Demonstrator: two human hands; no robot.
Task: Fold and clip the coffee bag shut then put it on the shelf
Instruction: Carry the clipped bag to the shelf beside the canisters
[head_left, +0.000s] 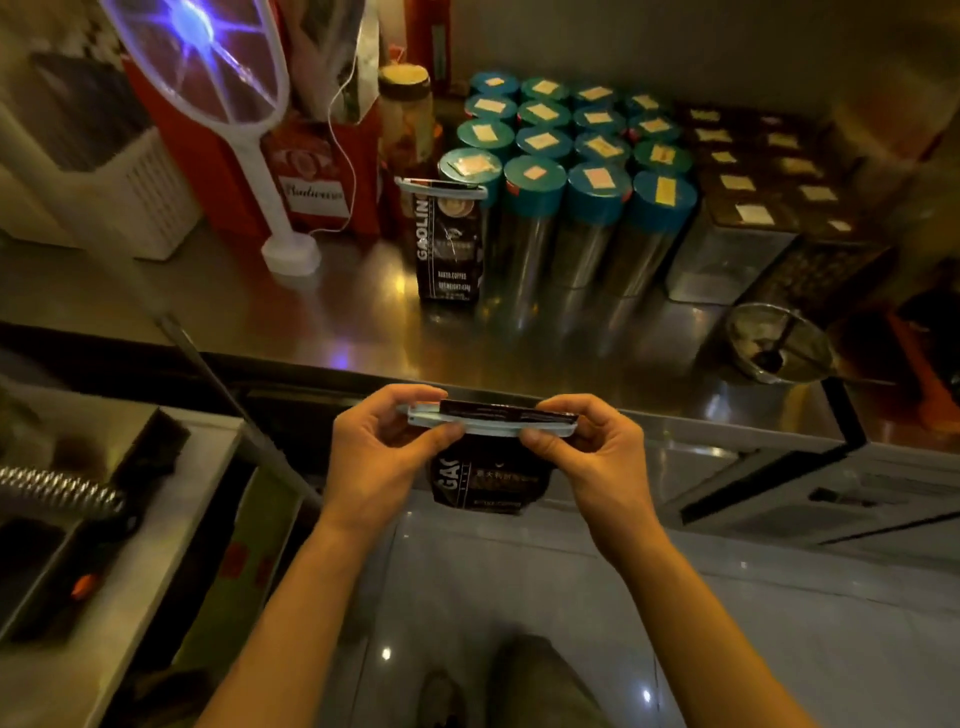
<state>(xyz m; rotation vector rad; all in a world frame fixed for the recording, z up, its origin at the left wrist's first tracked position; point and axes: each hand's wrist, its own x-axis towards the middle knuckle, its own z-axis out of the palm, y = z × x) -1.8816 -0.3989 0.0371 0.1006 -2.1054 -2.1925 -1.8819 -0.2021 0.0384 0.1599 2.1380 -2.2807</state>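
Steel shelf (322, 312): fills the middle band of the frame; bare patch at centre left.
Canister block (566, 156): teal-lidded tins in rows, upper centre, just right of the clipped bag.
Bug zapper racket (208, 67): stands upper left, glowing.
Clipped coffee bag (449, 244): upright on the shelf, upper centre, touching the front-left tin; a bar clip already seals its top.
Coffee bag in hand (488, 480): held in the air at lower centre, in front of the shelf edge, top folded over; its body hangs below the clip.
Left hand (382, 457): pinches the left end of the clip, thumb under, fingers over.
Right hand (592, 457): pinches the right end likewise.
Sealing clip (491, 423): pale blue bar lying across the fold; whether it has latched cannot be told.
Step (judged): closing the clip; shelving remains.
Risk: uneven pressure could leave one end unlatched, so the fold springs open.
Risk: the fold could slip out sideways and spill coffee.
Risk: setting it down hard beside the tins could topple the clipped bag.
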